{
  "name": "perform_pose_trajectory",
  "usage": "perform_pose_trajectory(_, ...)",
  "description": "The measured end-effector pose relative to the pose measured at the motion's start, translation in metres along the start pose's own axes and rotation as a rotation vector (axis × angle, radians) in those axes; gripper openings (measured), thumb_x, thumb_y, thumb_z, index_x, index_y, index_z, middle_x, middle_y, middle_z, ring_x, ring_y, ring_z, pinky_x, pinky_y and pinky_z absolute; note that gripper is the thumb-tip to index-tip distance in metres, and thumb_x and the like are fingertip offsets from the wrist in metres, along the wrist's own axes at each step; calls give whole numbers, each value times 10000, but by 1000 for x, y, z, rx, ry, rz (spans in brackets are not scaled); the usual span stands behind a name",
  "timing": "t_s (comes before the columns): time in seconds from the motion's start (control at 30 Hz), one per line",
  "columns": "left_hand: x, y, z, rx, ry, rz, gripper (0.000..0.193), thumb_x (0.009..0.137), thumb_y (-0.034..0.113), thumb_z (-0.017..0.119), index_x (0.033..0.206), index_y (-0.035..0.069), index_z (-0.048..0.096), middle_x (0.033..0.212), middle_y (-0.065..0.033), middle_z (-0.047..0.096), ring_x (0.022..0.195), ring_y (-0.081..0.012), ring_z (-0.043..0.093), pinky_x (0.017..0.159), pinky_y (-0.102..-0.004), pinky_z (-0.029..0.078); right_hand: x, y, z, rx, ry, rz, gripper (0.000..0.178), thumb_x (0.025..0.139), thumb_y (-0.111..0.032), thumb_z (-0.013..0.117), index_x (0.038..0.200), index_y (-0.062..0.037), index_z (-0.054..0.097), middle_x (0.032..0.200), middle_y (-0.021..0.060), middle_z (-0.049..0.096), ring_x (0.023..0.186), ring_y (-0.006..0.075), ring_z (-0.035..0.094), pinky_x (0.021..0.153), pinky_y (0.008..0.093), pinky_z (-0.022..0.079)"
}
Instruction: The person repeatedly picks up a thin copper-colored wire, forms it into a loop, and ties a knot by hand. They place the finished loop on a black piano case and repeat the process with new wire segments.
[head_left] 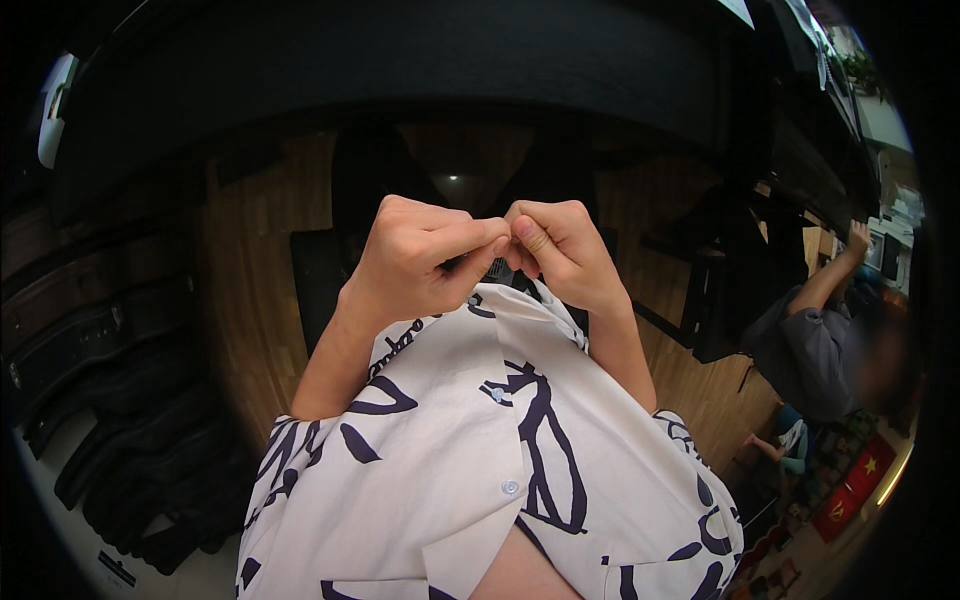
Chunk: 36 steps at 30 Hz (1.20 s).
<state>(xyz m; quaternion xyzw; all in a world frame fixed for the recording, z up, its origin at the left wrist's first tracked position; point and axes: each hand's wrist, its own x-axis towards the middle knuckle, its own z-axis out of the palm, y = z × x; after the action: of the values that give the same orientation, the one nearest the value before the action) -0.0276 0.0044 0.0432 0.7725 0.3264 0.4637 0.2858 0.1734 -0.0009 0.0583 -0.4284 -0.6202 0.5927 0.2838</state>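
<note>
Left hand [425,248] and right hand [568,252] meet, both pinched closed; can't tell on what. Patterned shirt [455,430] just below, worn on torso: looks light, soft; best held along front edge [518,440].

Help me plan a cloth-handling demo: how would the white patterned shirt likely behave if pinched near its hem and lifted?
The white patterned shirt would probably be floppy, since it gathers into soft folds near the hem. It is likely light, as the cloth looks thin. It may lift only partway before tugging, because it is worn and its buttons appear fastened.
</note>
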Motion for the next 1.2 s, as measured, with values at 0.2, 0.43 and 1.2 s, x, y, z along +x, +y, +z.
perform_pose_trajectory(0.2, 4, -2, 1, 14, 103, -32, 74, 777, 7, 754, 837, 43, 733, 583, -36, 639, 429, -130, 568, 395, -222, 384, -3, 6, -8, 386, -300, -104, 512, 1068, -347, 439, 787, 14, 669, 565, -6, 482, 498, 81, 336, 493, 255, 269)
perform_pose_trajectory(0.43, -9, -1, 37, 16, 63, -146, 207, 791, 65, 735, 998, 71, 730, 645, -43, 654, 509, -176, 628, 451, -268, 472, -4, 3, 2, 460, -202, -338, 456, 1055, -283, 460, 832, 46, 684, 559, 31, 517, 462, 99, 428, 469, 256, 312)
perform_pose_trajectory(1.2, 3, 6, 9, 93, 23, -87, 50, 815, 44, 755, 824, 42, 706, 589, -31, 524, 456, -150, 468, 415, -270, 330, -5, 6, -12, -155, 15, -226, 267, 976, -77, 523, 743, 17, 613, 657, 78, 622, 557, 178, 574, 547, 296, 457)
